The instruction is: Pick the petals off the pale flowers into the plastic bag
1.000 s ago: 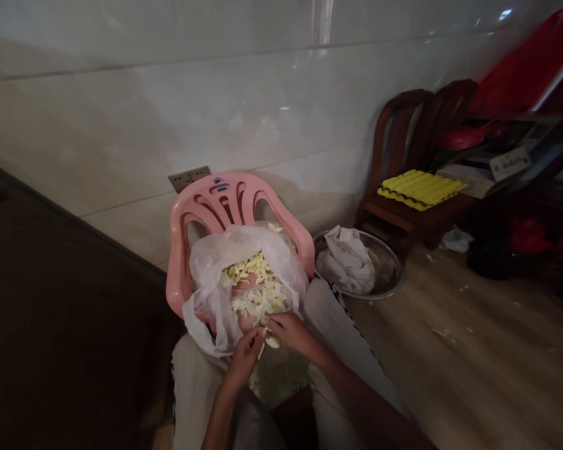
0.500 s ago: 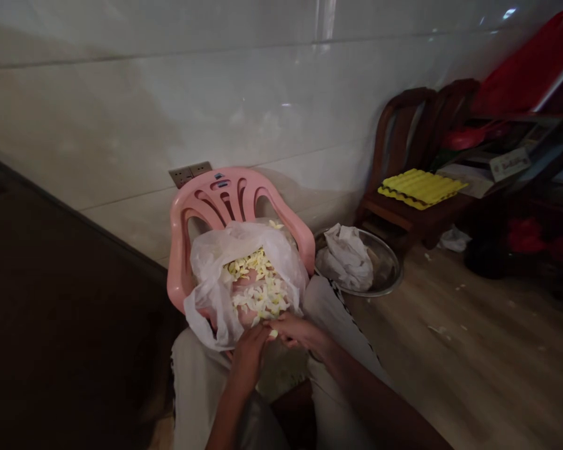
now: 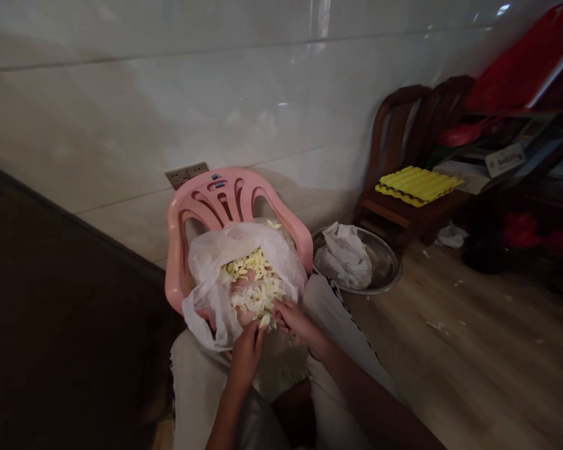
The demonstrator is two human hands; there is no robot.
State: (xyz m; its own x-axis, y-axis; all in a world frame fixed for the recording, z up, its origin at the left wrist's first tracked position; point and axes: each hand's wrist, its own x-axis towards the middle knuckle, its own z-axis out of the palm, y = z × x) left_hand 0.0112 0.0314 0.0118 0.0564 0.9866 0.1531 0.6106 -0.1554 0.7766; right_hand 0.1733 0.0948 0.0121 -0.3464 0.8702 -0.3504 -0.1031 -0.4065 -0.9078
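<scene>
A pink plastic armchair (image 3: 173, 250) stands before me with an opened white plastic bag (image 3: 213, 312) on its seat. White and pale yellow flowers (image 3: 258, 297) lie loose in the bag's mouth, the chair's pink showing between them. At the near edge of the pile, my left hand (image 3: 246, 347) pinches one pale flower (image 3: 264, 320) between thumb and fingers. Just right of it, my right hand (image 3: 296, 322) is closed at the pile's edge, its fingertips bunched together. What those fingers hold, if anything, is too small to make out.
A metal basin (image 3: 388, 284) with a crumpled white bag (image 3: 344, 256) sits right of the chair. Beyond it, a wooden chair (image 3: 385, 209) carries a yellow egg tray (image 3: 415, 185). A tiled wall (image 3: 122, 125) rises behind; a dark panel (image 3: 65, 312) stands at left.
My hands were together at the bag's near edge. Now they are apart, the right one further up by the flowers, and a flower shows plainly in my left fingertips.
</scene>
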